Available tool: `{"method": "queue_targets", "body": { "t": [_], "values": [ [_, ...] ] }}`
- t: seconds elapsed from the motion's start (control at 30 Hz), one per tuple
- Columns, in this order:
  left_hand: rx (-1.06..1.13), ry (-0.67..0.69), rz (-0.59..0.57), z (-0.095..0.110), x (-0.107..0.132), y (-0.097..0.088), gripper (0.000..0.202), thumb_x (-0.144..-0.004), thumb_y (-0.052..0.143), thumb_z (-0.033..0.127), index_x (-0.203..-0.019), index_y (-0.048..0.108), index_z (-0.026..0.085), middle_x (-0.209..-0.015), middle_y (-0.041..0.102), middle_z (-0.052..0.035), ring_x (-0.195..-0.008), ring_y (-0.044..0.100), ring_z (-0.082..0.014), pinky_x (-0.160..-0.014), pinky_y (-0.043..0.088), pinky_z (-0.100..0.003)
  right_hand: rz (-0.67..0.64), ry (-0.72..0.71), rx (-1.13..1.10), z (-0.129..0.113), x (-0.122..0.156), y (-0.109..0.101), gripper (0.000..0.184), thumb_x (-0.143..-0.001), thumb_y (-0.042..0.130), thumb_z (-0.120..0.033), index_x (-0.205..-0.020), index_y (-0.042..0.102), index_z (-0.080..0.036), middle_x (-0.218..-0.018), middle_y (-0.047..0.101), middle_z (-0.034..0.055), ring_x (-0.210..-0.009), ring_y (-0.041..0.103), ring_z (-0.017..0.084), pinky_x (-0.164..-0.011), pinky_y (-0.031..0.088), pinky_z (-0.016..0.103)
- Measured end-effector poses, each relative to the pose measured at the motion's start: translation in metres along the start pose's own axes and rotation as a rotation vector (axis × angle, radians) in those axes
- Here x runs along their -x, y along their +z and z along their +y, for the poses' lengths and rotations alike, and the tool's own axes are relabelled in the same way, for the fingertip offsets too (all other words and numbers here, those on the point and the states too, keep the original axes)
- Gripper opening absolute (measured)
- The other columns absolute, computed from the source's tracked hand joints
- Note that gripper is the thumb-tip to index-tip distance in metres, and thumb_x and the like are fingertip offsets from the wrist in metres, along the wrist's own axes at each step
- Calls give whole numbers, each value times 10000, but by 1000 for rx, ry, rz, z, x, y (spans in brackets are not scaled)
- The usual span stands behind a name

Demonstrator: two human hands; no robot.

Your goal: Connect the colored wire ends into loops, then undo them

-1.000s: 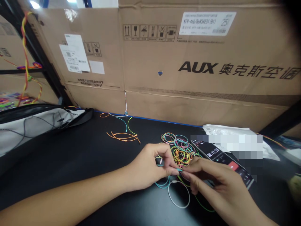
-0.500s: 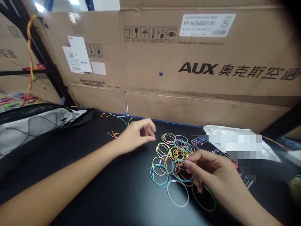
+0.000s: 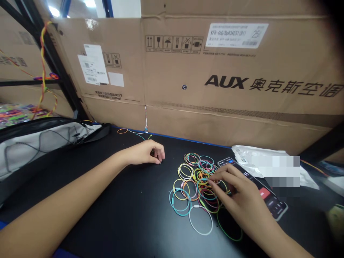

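My right hand pinches a thin wire cable loop by its turquoise clasp over the pile. Under and around its fingertips lie several coloured wire cable loops, with a turquoise one at the left and a white one at the front. A green loop lies partly below my right hand. Left of the pile, my left hand rests low over the black table, its fingers curled down and together. Whatever its fingertips hold, if anything, is hidden. Just behind it, loose wire ends show.
A phone with a lit screen lies right of the pile, partly under my right hand. Behind it is a white plastic bag. A large cardboard panel stands along the table's back edge. A grey-white bag lies at left.
My left hand has moved left and down, away from the pile, and its fingers have curled in. My right hand has shifted slightly left, with the turquoise clasp at its fingertips.
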State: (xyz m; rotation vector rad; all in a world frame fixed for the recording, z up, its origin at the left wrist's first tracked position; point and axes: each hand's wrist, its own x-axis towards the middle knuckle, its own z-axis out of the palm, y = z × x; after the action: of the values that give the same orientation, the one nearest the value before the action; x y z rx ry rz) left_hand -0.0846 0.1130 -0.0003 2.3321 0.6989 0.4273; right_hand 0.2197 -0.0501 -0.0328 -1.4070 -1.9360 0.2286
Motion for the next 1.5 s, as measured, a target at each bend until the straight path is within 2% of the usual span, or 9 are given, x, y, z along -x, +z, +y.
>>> {"method": "queue_targets", "body": {
  "t": [0.2,0.33,0.57,0.73,1.03,1.07,1.2,1.3,1.5],
  "values": [
    [-101,86,181,5,-3,13,123,-833,727,72,-883,713,184,-799,741,6,-649,600,-119,-687,462,-264,54,82,23,7,-2,3,158,-990,585,-346,-1070,682,-251,-1007,570,45,-590,481,159,-548,418,336],
    [-148,157,504,14,-4,15,157,-867,681,80,-943,717,212,-879,714,2,-676,551,-121,-773,447,-305,85,89,26,7,-3,2,219,-993,576,-366,-1178,644,-269,-1045,536,45,-635,497,174,-592,446,355],
    [-27,147,1157,14,-3,-10,157,-832,725,137,-979,725,191,-853,701,-13,-666,552,-121,-665,453,-258,91,93,8,5,-3,1,222,-1008,555,-374,-1196,625,-280,-1043,523,44,-679,498,187,-612,444,359],
    [210,158,1381,16,-8,-21,116,-846,716,217,-954,701,176,-834,673,-13,-632,587,-100,-569,479,-211,90,103,-11,3,-3,3,226,-1005,544,-364,-1190,633,-270,-1021,525,36,-614,481,167,-568,409,342],
    [385,196,1002,80,-5,52,76,-889,735,223,-865,678,178,-691,695,-14,-601,684,-155,-539,566,-258,-9,172,-291,-15,5,5,264,-997,612,-416,-1187,698,-256,-878,645,36,-712,576,194,-626,470,339],
    [327,244,936,88,-1,61,81,-871,755,189,-827,686,184,-727,711,-15,-641,689,-153,-589,571,-264,-50,224,-404,-18,6,6,296,-986,630,-457,-1180,717,-252,-878,678,43,-683,589,180,-585,476,314],
    [-432,827,489,109,14,89,179,-975,584,150,-843,698,190,-782,734,-5,-718,669,-146,-722,558,-294,-222,415,-884,-25,9,12,492,-934,637,-625,-1172,776,-217,-763,722,39,-391,485,66,-341,369,184],
    [-499,872,382,112,18,109,303,-1047,464,143,-869,709,152,-756,713,-3,-693,647,-116,-731,555,-237,-281,470,-1053,-27,12,13,470,-921,670,-616,-1146,806,-227,-679,718,23,-334,463,23,-323,360,123],
    [-470,857,266,104,24,128,226,-1039,487,111,-1036,712,101,-888,776,-10,-754,676,-100,-748,568,-194,-394,520,-1209,-27,13,8,350,-825,864,-399,-1136,781,-260,-939,803,60,-362,504,-7,-338,383,92]
  ]
}}
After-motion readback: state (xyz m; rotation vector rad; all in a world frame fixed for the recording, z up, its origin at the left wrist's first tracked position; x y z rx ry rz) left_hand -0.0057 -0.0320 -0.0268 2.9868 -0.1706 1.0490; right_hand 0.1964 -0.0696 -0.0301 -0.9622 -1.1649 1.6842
